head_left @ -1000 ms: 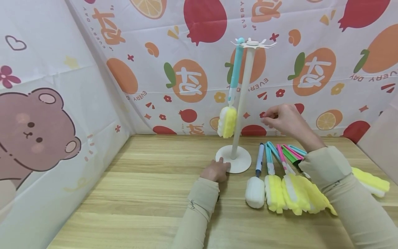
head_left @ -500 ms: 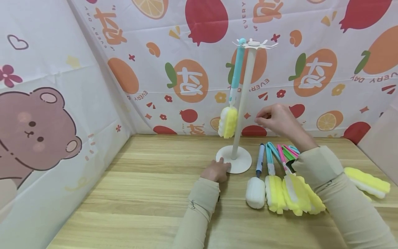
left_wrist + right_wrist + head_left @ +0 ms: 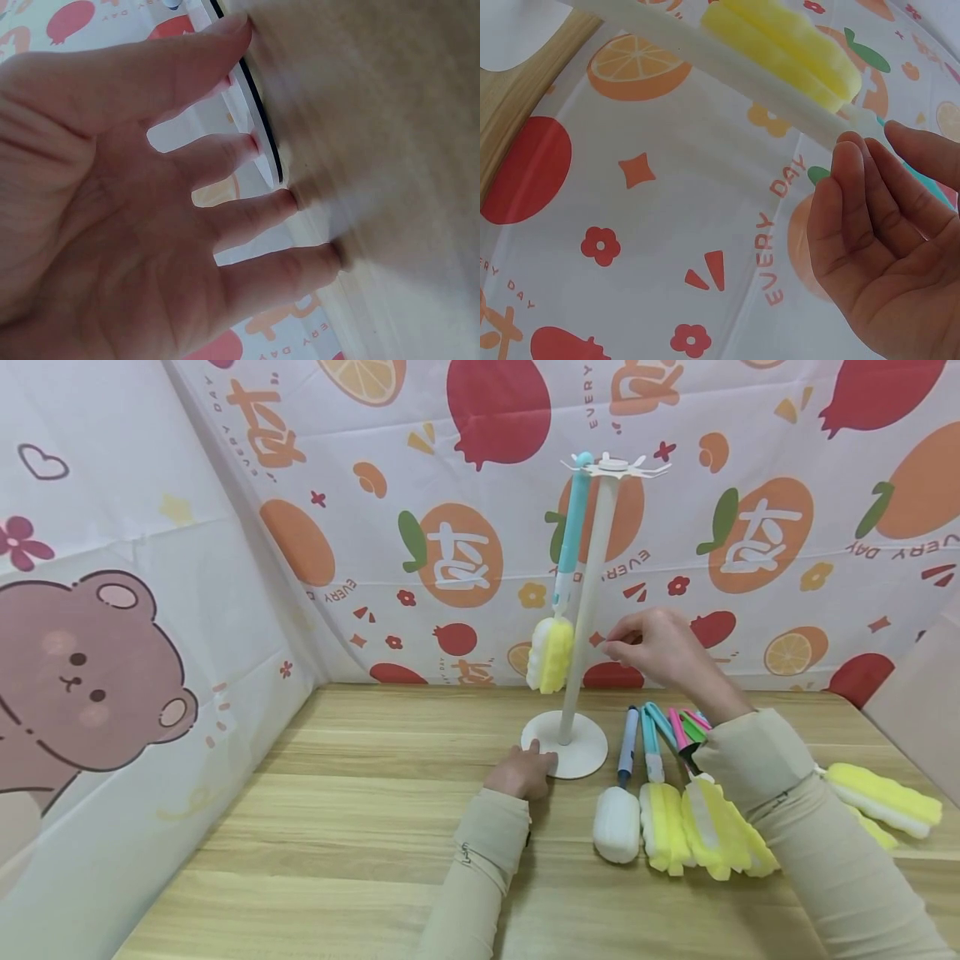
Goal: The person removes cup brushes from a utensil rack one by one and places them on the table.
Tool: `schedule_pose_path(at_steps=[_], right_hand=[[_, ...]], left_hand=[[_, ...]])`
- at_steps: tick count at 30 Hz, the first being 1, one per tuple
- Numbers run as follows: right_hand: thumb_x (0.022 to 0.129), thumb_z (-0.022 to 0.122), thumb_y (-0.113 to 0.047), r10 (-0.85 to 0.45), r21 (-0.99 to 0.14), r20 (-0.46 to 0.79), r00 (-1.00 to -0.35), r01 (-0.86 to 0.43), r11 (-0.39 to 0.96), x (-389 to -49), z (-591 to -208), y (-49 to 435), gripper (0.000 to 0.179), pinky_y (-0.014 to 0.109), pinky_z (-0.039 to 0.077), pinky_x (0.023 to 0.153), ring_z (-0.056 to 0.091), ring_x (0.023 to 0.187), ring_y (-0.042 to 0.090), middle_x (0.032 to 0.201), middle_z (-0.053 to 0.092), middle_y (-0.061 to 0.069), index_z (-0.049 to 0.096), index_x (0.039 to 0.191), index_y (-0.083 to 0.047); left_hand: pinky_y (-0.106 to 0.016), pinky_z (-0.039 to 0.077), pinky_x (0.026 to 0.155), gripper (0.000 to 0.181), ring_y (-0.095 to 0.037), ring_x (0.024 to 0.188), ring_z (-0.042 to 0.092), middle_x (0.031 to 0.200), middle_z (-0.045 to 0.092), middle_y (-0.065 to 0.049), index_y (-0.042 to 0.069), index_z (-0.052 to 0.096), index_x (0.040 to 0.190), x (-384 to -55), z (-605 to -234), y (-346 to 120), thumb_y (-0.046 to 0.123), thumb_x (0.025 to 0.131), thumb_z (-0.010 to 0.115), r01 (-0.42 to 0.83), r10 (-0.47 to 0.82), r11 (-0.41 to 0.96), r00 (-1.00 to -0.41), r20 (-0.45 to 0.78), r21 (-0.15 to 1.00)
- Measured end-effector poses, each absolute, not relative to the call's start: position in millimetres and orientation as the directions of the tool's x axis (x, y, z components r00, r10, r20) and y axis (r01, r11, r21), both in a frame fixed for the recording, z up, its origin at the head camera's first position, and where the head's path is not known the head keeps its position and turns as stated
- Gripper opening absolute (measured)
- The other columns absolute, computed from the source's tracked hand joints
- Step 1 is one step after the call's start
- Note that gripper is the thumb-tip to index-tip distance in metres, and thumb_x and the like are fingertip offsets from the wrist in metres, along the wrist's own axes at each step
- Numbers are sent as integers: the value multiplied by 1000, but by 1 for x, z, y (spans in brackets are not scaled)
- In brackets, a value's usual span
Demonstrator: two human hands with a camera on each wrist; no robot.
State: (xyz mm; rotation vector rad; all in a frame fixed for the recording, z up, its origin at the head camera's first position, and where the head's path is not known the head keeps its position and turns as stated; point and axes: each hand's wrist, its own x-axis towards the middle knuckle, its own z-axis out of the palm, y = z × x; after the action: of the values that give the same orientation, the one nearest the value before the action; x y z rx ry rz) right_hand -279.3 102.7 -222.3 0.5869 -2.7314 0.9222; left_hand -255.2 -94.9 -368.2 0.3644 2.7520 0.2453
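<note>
A white stand [image 3: 590,610] with a round base [image 3: 540,727] and a ring of hooks [image 3: 630,468] on top rises from the table. From one hook hangs a bottle brush [image 3: 572,535] with a teal handle and a yellow-and-white sponge head. My left hand [image 3: 521,772] rests at the base's near-left edge; in the left wrist view its fingers are spread, some on the base and some on the wood. My right hand [image 3: 651,643] is raised right of the pole. Its fingers are loosely bent with nothing in them, as the right wrist view shows [image 3: 889,240].
Several bottle brushes lie right of the stand. Among them are a white-headed one [image 3: 617,823] with a blue handle and yellow-headed ones [image 3: 663,835]. Another yellow sponge head [image 3: 885,793] lies beyond my right sleeve. Printed cloth [image 3: 337,635] hangs behind the wooden table [image 3: 360,827].
My right hand has drifted left toward the pole, its sleeve uncovering more of the brushes at the far right. The left hand stays at the base, and the hanging brush keeps its place.
</note>
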Motion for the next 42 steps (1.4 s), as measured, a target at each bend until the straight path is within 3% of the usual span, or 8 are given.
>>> schedule_pose_path(at_steps=[12,23,32,37,42], right_hand=[[95,70,-9,-317,-565,332,-888,-456,687,-279,-223,94,20,32,53,71,62,81,30,97,72,19,75,108,5],[96,70,-9,-308,-592,322,-895,-444,672,-281,-223,85,24,40,58,80,66,83,35,100,72,19,73,115,5],[98,67,-9,-296,-610,318,-901,-433,663,-281,-222,81,23,41,57,80,64,83,31,98,71,19,73,115,6],[99,67,-8,-312,-627,330,-891,-454,633,-283,-225,78,24,43,57,81,65,86,34,103,70,21,71,116,7],[100,65,-9,-324,-644,321,-890,-456,614,-285,-226,75,27,43,58,81,65,91,34,112,69,21,69,122,6]], left_hand=[[-50,51,88,41,-36,131,45,156,40,-11,18,61,134,-254,-367,-94,4,95,62,202,267,955,-907,-325,218],[-49,52,86,41,-35,127,47,153,42,-12,18,61,133,-255,-369,-94,4,94,64,217,276,953,-907,-318,209],[-47,52,84,37,-35,123,48,151,43,-13,17,62,128,-255,-369,-95,4,94,64,224,283,951,-907,-312,214],[-48,52,86,42,-36,128,46,155,40,-12,18,60,134,-255,-368,-95,4,95,63,211,274,953,-907,-321,218],[-50,51,89,40,-38,133,43,158,37,-13,16,61,131,-255,-369,-95,1,94,62,212,279,950,-906,-319,228]])
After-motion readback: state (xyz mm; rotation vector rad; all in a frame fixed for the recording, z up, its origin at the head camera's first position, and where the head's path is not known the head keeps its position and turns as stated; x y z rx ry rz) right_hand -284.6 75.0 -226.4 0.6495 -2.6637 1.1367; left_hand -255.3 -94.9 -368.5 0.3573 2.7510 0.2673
